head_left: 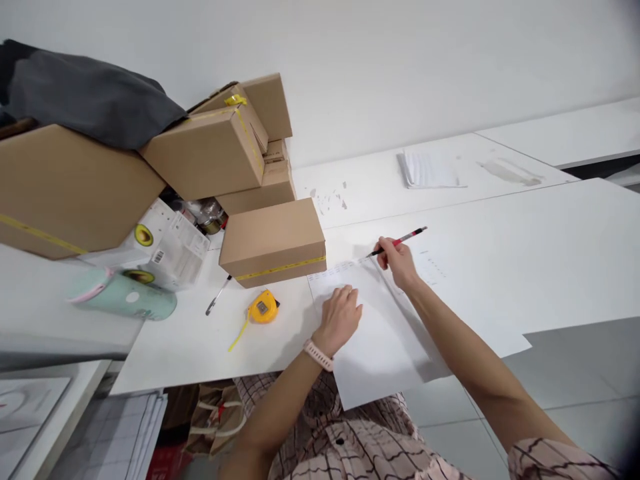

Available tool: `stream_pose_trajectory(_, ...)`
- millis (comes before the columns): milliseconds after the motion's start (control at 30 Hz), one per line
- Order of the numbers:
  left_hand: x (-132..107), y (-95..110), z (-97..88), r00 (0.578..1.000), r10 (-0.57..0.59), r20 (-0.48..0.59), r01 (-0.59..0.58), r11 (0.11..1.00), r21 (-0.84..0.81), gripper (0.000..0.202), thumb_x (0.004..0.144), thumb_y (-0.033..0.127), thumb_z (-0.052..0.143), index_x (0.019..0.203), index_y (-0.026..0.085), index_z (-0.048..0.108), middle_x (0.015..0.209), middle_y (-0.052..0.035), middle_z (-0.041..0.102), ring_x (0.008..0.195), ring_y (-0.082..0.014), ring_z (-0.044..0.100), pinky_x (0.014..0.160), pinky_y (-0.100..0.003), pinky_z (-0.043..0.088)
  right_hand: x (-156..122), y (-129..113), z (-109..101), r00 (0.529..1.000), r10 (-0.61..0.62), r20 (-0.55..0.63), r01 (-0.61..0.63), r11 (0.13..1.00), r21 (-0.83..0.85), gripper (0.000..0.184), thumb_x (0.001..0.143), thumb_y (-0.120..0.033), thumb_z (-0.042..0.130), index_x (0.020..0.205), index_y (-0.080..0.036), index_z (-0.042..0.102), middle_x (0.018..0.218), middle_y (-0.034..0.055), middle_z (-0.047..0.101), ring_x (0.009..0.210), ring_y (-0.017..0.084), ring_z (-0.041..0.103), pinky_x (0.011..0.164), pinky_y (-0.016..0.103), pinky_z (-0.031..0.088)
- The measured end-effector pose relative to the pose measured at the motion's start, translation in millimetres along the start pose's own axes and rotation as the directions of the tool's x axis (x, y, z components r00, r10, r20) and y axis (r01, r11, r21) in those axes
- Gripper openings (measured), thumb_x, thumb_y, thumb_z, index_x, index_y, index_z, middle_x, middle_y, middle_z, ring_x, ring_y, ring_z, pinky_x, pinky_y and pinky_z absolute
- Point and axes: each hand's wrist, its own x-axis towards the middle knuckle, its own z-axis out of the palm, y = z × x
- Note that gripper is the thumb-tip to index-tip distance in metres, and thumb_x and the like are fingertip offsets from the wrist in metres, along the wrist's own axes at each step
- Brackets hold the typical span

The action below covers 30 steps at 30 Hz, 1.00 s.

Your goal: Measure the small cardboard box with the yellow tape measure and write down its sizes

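My right hand [396, 261] grips a red and black pen [407, 237], its tip at the upper part of a white sheet of paper [373, 340]. Small rows of writing show near the sheet's top edge. My left hand [341, 312] lies on the left side of that sheet, fingers resting flat. A cardboard box [273, 241] with a yellow tape measure strip along its side sits just beyond my left hand. To the left are a yellow tape measure [263, 307] with its blade partly out and a second pen [219, 295].
Cardboard boxes [205, 157] are stacked at the left, with a dark cloth [90, 97] over them. A mint green bottle [130, 295] lies beside a carton with avocado pictures [175, 247]. A stack of papers [430, 168] lies near the wall. A paper bag [215, 417] stands below the table.
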Motion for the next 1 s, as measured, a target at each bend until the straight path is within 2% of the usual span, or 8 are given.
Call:
stream_pose_trajectory(100, 27, 23, 16.9, 0.991, -0.086, 0.104, 0.084, 0.996, 0.026, 0.057, 0.097, 0.034, 0.050, 0.148, 0.011, 0.041, 0.160, -0.0222, 0.031, 0.131, -0.0393, 0.049, 0.099, -0.052, 0.048, 12, 22, 21, 0.989, 0.072, 0.129, -0.073, 0.997, -0.002, 0.040, 0.088, -0.054, 0.053, 0.086, -0.017, 0.069, 0.054, 0.0004, 0.059, 0.049, 0.014, 0.051, 0.052, 0.028, 0.044)
stream_pose_trajectory(200, 36, 24, 20.0, 0.985, -0.126, 0.114, 0.120, 0.991, 0.063, 0.062, 0.097, 0.042, 0.049, 0.151, 0.013, 0.036, 0.164, -0.0229, 0.020, 0.126, -0.0403, 0.054, 0.098, -0.052, 0.048, 16, 42, 30, 0.984, 0.090, 0.155, -0.082, 0.995, -0.058, 0.043, 0.086, -0.057, 0.054, 0.084, -0.017, 0.068, 0.063, 0.0021, 0.063, 0.058, 0.015, 0.055, 0.060, 0.029, 0.047)
stream_pose_trajectory(333, 37, 18, 17.5, 0.981, -0.130, 0.141, 0.120, 0.990, 0.076, 0.063, 0.096, 0.048, 0.051, 0.150, 0.017, 0.037, 0.164, -0.0214, 0.019, 0.123, -0.0407, 0.056, 0.097, -0.054, 0.047, 12, 55, 27, 0.993, -0.050, 0.110, 0.071, 0.980, -0.188, 0.037, 0.083, -0.057, 0.061, 0.076, -0.020, 0.059, 0.061, -0.0030, 0.054, 0.059, 0.014, 0.048, 0.059, 0.027, 0.040)
stream_pose_trajectory(400, 37, 17, 17.2, 0.982, -0.128, 0.139, 0.120, 0.991, 0.064, 0.062, 0.096, 0.048, 0.051, 0.149, 0.018, 0.038, 0.164, -0.0209, 0.019, 0.122, -0.0418, 0.056, 0.096, -0.055, 0.047, 11, 56, 24, 0.991, -0.085, 0.101, 0.107, 0.964, -0.243, 0.034, 0.084, -0.055, 0.061, 0.077, -0.021, 0.056, 0.064, -0.0037, 0.053, 0.061, 0.013, 0.047, 0.059, 0.027, 0.039)
stream_pose_trajectory(567, 35, 15, 17.8, 0.984, -0.118, 0.137, 0.112, 0.992, 0.049, 0.060, 0.096, 0.048, 0.051, 0.148, 0.019, 0.040, 0.163, -0.0204, 0.022, 0.119, -0.0415, 0.058, 0.096, -0.055, 0.047, 5, 57, 25, 0.993, -0.053, 0.101, 0.072, 0.979, -0.191, 0.030, 0.082, -0.051, 0.064, 0.087, -0.021, 0.058, 0.066, -0.0036, 0.054, 0.062, 0.014, 0.049, 0.059, 0.027, 0.039)
stream_pose_trajectory(700, 31, 12, 17.3, 0.984, -0.111, 0.140, 0.104, 0.993, 0.058, 0.061, 0.095, 0.049, 0.052, 0.147, 0.019, 0.040, 0.163, -0.0203, 0.023, 0.117, -0.0410, 0.059, 0.094, -0.056, 0.048, -2, 60, 28, 0.999, -0.015, 0.053, 0.023, 0.989, -0.145, 0.032, 0.080, -0.051, 0.067, 0.081, -0.022, 0.054, 0.064, -0.0025, 0.056, 0.060, 0.015, 0.052, 0.059, 0.029, 0.042)
stream_pose_trajectory(867, 29, 13, 17.1, 0.984, -0.108, 0.142, 0.103, 0.994, 0.040, 0.059, 0.096, 0.047, 0.052, 0.146, 0.019, 0.041, 0.164, -0.0191, 0.021, 0.115, -0.0406, 0.060, 0.094, -0.056, 0.048, -5, 62, 25, 0.993, -0.106, 0.044, 0.115, 0.926, -0.359, 0.028, 0.085, -0.043, 0.060, 0.070, -0.024, 0.047, 0.057, -0.0053, 0.046, 0.055, 0.013, 0.043, 0.055, 0.028, 0.034)
stream_pose_trajectory(1000, 29, 14, 18.7, 0.986, -0.113, 0.126, 0.105, 0.992, 0.063, 0.057, 0.097, 0.048, 0.051, 0.145, 0.020, 0.041, 0.164, -0.0177, 0.023, 0.115, -0.0378, 0.061, 0.093, -0.053, 0.050, -4, 64, 24, 0.990, -0.113, 0.087, 0.138, 0.907, -0.398, 0.024, 0.086, -0.039, 0.057, 0.071, -0.023, 0.046, 0.056, -0.0059, 0.043, 0.054, 0.013, 0.041, 0.054, 0.027, 0.032)
